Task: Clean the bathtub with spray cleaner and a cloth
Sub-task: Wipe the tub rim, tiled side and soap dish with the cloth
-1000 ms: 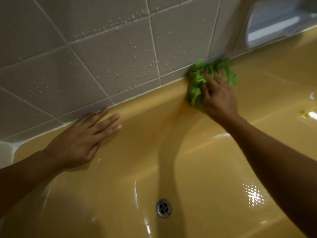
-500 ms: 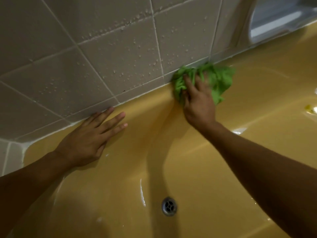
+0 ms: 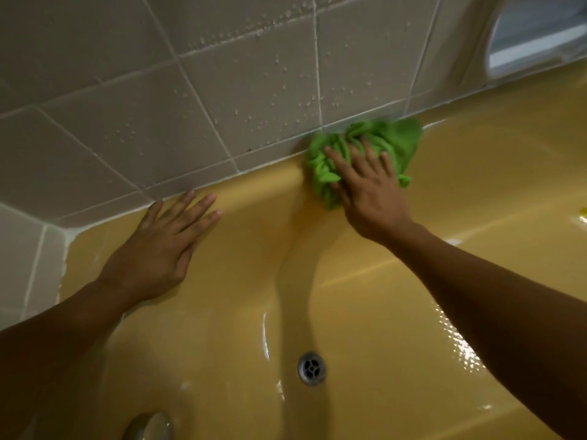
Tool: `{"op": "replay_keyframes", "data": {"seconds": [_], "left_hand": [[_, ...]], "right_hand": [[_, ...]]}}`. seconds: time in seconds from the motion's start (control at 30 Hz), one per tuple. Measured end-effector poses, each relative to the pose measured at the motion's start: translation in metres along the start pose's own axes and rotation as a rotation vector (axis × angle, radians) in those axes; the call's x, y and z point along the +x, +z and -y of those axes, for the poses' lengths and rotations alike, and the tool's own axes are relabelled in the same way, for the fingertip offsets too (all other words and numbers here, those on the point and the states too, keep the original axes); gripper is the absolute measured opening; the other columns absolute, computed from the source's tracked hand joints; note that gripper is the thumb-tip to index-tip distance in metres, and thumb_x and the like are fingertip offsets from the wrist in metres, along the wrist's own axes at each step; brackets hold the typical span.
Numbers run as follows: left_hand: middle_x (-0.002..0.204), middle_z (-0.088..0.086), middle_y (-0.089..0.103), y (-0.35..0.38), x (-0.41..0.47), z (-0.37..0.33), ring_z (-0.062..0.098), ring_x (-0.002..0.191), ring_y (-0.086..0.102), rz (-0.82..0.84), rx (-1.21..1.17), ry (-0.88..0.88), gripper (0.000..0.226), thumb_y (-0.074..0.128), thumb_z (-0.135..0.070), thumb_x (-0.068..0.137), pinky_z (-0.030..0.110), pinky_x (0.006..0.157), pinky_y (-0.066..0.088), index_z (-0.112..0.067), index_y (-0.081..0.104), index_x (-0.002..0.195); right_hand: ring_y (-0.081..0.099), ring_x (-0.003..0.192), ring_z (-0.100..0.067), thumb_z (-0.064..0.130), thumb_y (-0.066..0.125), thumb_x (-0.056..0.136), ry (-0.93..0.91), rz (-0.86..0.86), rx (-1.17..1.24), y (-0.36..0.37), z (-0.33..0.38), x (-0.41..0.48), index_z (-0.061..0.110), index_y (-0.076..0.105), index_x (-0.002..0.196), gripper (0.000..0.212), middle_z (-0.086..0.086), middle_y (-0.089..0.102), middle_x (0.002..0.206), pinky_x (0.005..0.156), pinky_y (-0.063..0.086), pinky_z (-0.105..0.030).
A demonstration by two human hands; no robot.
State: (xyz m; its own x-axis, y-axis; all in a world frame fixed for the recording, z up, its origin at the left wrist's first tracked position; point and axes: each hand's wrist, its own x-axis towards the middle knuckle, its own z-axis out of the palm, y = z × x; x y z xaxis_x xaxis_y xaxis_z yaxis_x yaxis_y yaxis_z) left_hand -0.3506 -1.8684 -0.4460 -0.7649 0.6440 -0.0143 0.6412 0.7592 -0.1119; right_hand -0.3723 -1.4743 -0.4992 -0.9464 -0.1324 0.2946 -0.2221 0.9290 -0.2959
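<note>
Wiping along the top edge of the shiny yellow bathtub (image 3: 260, 190), the person is pressing a bunched-up bright green cloth (image 3: 392, 138) with the right hand (image 3: 371, 192). Its fingers are lying spread and mostly straight on top of the cloth, pushing it down and not curling round it. The cloth is sitting right where the tub edge is meeting the grey wall tiles (image 3: 222, 90), and it is touching both. The left hand (image 3: 158, 249) is resting flat and open on the tub edge, well apart from the cloth, and it is holding nothing.

To do this bit well, I think the person should be pushing the cloth hard into the line between tub and tiles, because dirt likes hiding there. Going slowly, with each wipe covering a bit of the last one, should be leaving no spot out. One end of the cloth is hanging over the inside curve, so that part can be getting wiped too. The tub is looking wet and slippy, so the leaning hand should be pressing down flat.

Some things are hard to see. The spray cleaner is not showing anywhere. The right thumb is hiding, so I cannot tell what it is doing. Little drops are sitting on the tiles, but I cannot tell if they are water or spray. A rounded grey metal thing (image 3: 149, 427) is getting cut off at the bottom, below the round metal drain (image 3: 312, 368). A white hollow shape (image 3: 533, 42) in the top corner is blurry and cut off too.
</note>
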Motion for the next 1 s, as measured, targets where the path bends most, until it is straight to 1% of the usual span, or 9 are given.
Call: {"op": "replay_keyframes", "data": {"seconds": [0.1,0.23,0.3,0.43,0.53,0.7,0.77,0.87,1.0], "left_hand": [[0.172,-0.009,0.012,0.001,-0.006,0.0,0.02,0.16,0.009,0.009,-0.002,-0.046,0.066,0.038,-0.025,0.097,0.062,0.122,0.02,-0.029,0.027,0.162],[0.173,-0.011,0.008,0.002,-0.015,-0.001,0.017,0.16,0.007,0.003,-0.018,-0.103,0.067,0.04,-0.026,0.098,0.062,0.123,0.019,-0.031,0.024,0.163],[0.172,-0.012,0.008,0.002,-0.018,-0.002,0.016,0.16,0.006,0.001,-0.028,-0.12,0.067,0.039,-0.027,0.098,0.061,0.124,0.018,-0.032,0.022,0.163],[0.173,-0.012,0.007,0.003,-0.018,-0.002,0.016,0.16,0.003,0.021,-0.025,-0.137,0.066,0.034,-0.03,0.099,0.061,0.124,0.016,-0.033,0.02,0.164],[0.172,-0.009,0.01,0.003,-0.02,-0.004,0.016,0.16,0.004,0.029,-0.025,-0.166,0.065,0.033,-0.031,0.1,0.061,0.124,0.016,-0.034,0.02,0.163],[0.173,-0.01,0.006,0.003,-0.028,-0.011,0.019,0.16,0.005,0.029,-0.004,-0.219,0.065,0.034,-0.03,0.101,0.061,0.123,0.017,-0.034,0.019,0.164],[0.173,-0.01,0.008,0.004,-0.03,-0.017,0.02,0.16,0.008,0.025,-0.016,-0.268,0.066,0.042,-0.022,0.102,0.062,0.122,0.018,-0.034,0.02,0.163],[0.172,-0.012,0.009,0.0,-0.034,-0.032,0.02,0.159,0.009,0.002,-0.084,-0.419,0.078,0.054,-0.007,0.098,0.065,0.12,0.018,-0.038,0.021,0.162],[0.171,-0.018,-0.006,-0.004,-0.041,-0.045,0.016,0.159,-0.002,0.054,-0.099,-0.524,0.096,0.053,0.003,0.093,0.064,0.121,0.014,-0.044,0.005,0.162]], "right_hand": [[-0.007,0.158,-0.024,0.047,0.031,0.108,0.124,-0.052,0.0,0.001,-0.009,0.001,0.042,0.006,0.162,0.059,0.001,0.003,0.172,0.125,0.001,-0.058],[-0.007,0.157,-0.032,0.04,0.036,0.108,0.119,-0.1,-0.004,0.013,0.02,0.002,0.035,0.011,0.163,0.061,-0.005,0.002,0.172,0.125,0.002,-0.058],[0.0,0.157,-0.035,0.036,0.04,0.107,0.001,-0.085,-0.054,0.02,0.042,0.001,0.033,0.013,0.163,0.062,-0.008,0.008,0.171,0.125,0.002,-0.059],[0.02,0.153,-0.035,0.035,0.043,0.104,-0.333,-0.003,-0.098,0.035,0.102,0.013,0.034,0.017,0.162,0.064,-0.009,0.029,0.165,0.125,0.005,-0.057],[0.026,0.151,-0.032,0.032,0.046,0.103,-0.449,0.019,-0.087,0.038,0.122,0.02,0.035,0.017,0.162,0.066,-0.007,0.033,0.163,0.126,0.008,-0.054],[0.017,0.156,-0.028,0.031,0.035,0.107,-0.503,0.13,-0.073,0.014,0.09,0.026,0.04,0.006,0.162,0.062,-0.006,0.022,0.168,0.127,0.004,-0.046],[0.019,0.155,-0.029,0.03,0.035,0.107,-0.434,0.139,-0.038,0.005,0.067,0.02,0.039,0.011,0.162,0.061,-0.006,0.027,0.167,0.127,0.006,-0.048],[0.025,0.152,-0.034,0.028,0.036,0.104,-0.359,0.136,-0.023,-0.009,0.031,0.016,0.035,0.02,0.161,0.06,-0.01,0.036,0.162,0.126,0.013,-0.05],[0.027,0.151,-0.035,0.032,0.03,0.104,-0.409,0.216,-0.068,-0.024,0.021,0.025,0.036,0.021,0.161,0.058,-0.011,0.035,0.162,0.125,0.017,-0.052]]}}
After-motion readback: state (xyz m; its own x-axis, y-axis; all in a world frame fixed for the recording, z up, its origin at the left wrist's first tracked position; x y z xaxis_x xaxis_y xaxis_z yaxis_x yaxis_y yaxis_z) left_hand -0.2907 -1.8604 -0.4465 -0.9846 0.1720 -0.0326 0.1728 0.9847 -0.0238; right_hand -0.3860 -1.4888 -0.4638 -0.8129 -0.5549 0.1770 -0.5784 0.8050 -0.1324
